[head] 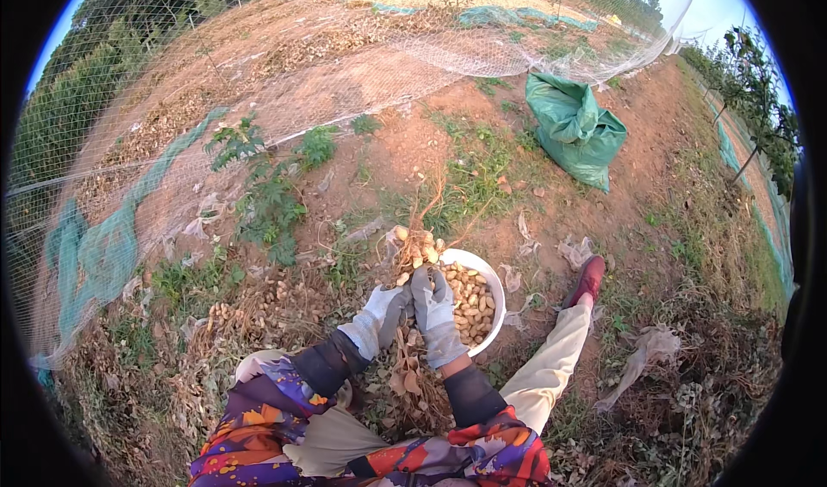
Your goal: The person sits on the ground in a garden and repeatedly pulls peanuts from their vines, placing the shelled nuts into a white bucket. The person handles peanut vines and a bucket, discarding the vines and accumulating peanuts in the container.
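A dried peanut plant [418, 249] is held upside down in front of me, with its roots and a cluster of pods pointing up and away. My left hand [382, 316], in a grey-and-white work glove, closes around its stems. Close beside it, my gloved right hand [434, 312] has its fingers at the base of the pods; whether it grips a pod or the stems is hidden. Withered leaves [407, 374] of the plant hang below both hands. Just right of and beneath my right hand stands a white bucket [499, 296], holding many loose peanuts [473, 300].
More peanut plants with pods [278, 303] lie on the ground to the left. A green woven sack [575, 128] stands ahead on the right. White netting [310, 93] spans the left and far side. Plastic film scraps [646, 358] and dry vines [711, 396] lie to the right.
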The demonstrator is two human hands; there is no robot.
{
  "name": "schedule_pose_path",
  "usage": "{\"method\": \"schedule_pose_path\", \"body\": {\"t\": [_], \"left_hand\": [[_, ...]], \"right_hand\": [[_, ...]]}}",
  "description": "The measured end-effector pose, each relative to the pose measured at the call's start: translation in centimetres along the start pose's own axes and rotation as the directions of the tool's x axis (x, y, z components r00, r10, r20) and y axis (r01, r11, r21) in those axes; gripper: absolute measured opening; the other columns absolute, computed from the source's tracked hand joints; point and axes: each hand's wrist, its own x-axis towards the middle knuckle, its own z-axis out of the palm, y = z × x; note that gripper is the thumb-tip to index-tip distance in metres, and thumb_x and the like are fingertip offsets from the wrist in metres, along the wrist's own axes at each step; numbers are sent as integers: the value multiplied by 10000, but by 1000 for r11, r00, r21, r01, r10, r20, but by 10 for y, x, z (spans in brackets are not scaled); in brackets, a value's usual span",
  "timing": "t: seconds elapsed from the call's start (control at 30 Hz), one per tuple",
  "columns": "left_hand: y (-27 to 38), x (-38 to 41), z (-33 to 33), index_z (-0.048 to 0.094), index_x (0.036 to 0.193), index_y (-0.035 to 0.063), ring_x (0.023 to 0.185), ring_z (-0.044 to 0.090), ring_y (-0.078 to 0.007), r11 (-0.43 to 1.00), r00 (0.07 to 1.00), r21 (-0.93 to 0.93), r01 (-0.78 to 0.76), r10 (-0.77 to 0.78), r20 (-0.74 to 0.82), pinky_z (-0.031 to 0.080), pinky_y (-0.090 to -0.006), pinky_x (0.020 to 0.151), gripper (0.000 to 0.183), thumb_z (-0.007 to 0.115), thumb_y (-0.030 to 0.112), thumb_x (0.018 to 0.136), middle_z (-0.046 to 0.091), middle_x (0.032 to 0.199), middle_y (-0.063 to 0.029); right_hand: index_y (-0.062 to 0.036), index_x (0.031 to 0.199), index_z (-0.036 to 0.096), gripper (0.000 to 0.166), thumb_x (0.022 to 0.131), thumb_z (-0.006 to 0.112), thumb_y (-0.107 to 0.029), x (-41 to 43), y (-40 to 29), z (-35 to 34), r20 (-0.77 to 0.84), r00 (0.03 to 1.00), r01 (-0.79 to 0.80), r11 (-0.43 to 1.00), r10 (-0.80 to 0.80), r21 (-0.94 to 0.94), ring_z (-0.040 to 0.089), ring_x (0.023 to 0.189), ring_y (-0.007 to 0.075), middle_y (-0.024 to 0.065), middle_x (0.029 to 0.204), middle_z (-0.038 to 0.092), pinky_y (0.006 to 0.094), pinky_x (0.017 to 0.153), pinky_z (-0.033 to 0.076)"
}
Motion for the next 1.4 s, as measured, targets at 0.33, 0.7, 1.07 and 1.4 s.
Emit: {"method": "schedule_pose_path", "body": {"t": [0.33, 0.7, 1.07, 1.4], "left_hand": [[67, -14, 6, 570, 899, 65, 639, 501, -102, 923, 947, -231, 308, -272, 173, 399, -242, 563, 265, 487, 317, 901, 527, 717, 10], [11, 8, 3, 536, 942, 56, 632, 478, -112, 970, 984, -178, 166, -174, -28, 396, -254, 603, 252, 376, 246, 901, 545, 737, -1], [-9, 19, 6, 476, 846, 85, 489, 503, -176, 811, 939, -549, 201, -319, -127, 384, -306, 404, 97, 565, 119, 828, 543, 685, -60], [11, 23, -5, 478, 920, 80, 536, 498, -218, 808, 945, -500, 312, -317, 79, 402, -361, 494, 127, 417, 189, 901, 554, 734, -80]], "right_hand": [[-59, 912, 527, 476, 879, 429, -524, -7, -30, -30, 146, 963, -203, 967, 226, -154, 463, 635, 75, -1, 788, 525, 238, 548, 398], [-16, 1099, 492, 434, 864, 552, -376, 4, 21, -21, 95, 994, -57, 998, 56, 10, 511, 735, 63, 10, 867, 566, 209, 610, 421], [-57, 1027, 521, 256, 907, 466, -276, 8, 31, -16, 26, 985, -169, 983, 168, 75, 555, 629, 118, 39, 700, 571, 242, 533, 441], [-18, 1113, 508, 279, 874, 450, -150, 13, 8, -49, 402, 897, 442, 340, -186, -830, 508, 982, 304, 170, 1076, 535, 396, 830, 405]]}}
